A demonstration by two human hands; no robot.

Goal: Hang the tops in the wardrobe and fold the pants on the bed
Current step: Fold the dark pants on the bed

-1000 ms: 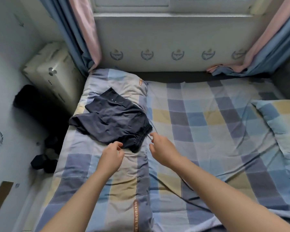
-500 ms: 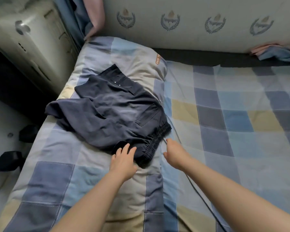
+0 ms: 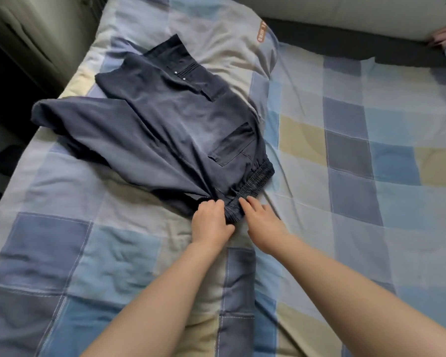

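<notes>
Dark navy shorts (image 3: 165, 124) lie crumpled on the left half of the bed, elastic waistband at the near right, a back pocket facing up. My left hand (image 3: 210, 222) grips the near corner of the waistband, fingers curled over the fabric. My right hand (image 3: 262, 225) lies just to its right, fingers straight, fingertips touching the waistband edge.
The checked blue, grey and yellow quilt (image 3: 358, 163) covers the bed. A pale cabinet (image 3: 36, 29) stands off the bed's far left corner, with a dark gap and floor at the left edge. The wall base runs along the top right.
The view has come closer and lower. My left hand went from lying flat on the shorts to gripping the waistband corner; my right hand moved left onto the waistband.
</notes>
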